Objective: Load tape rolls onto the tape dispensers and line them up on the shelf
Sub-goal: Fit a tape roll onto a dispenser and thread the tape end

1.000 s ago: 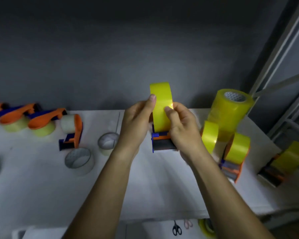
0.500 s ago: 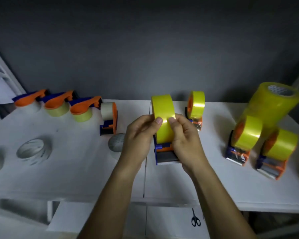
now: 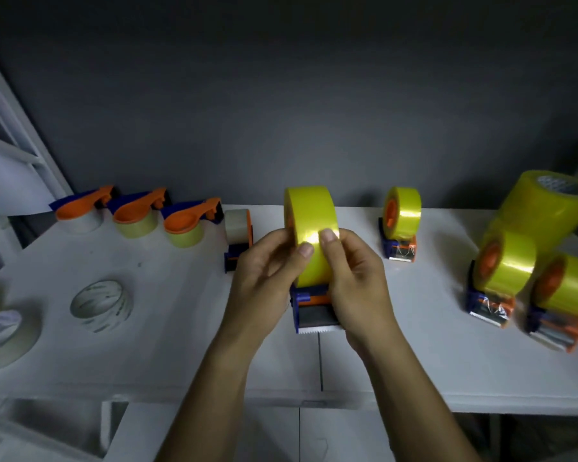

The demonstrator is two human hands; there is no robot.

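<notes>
Hands at mid-shelf: left hand (image 3: 267,265) and right hand (image 3: 354,265) pinch the yellow tape roll (image 3: 309,228) seated on its dispenser (image 3: 314,310), above the shelf (image 3: 181,328). Thumbs have closed together on the roll face since a second ago, suggesting the tape end is being freed for threading.

We count two hands, the left hand (image 3: 267,271) and the right hand (image 3: 357,275). We see eight tape dispensers on the shelf (image 3: 167,345): four loaded with yellow tape — the one in the hands (image 3: 314,305), one behind it (image 3: 400,225), and two at the right (image 3: 496,278) (image 3: 563,305) — plus three lying flat at the back left (image 3: 80,208) (image 3: 137,211) (image 3: 189,221) and one upright with pale tape (image 3: 237,238). We count two loose clear rolls (image 3: 101,306) (image 3: 0,335), and a stack of yellow rolls (image 3: 548,211) whose number we cannot tell.
</notes>
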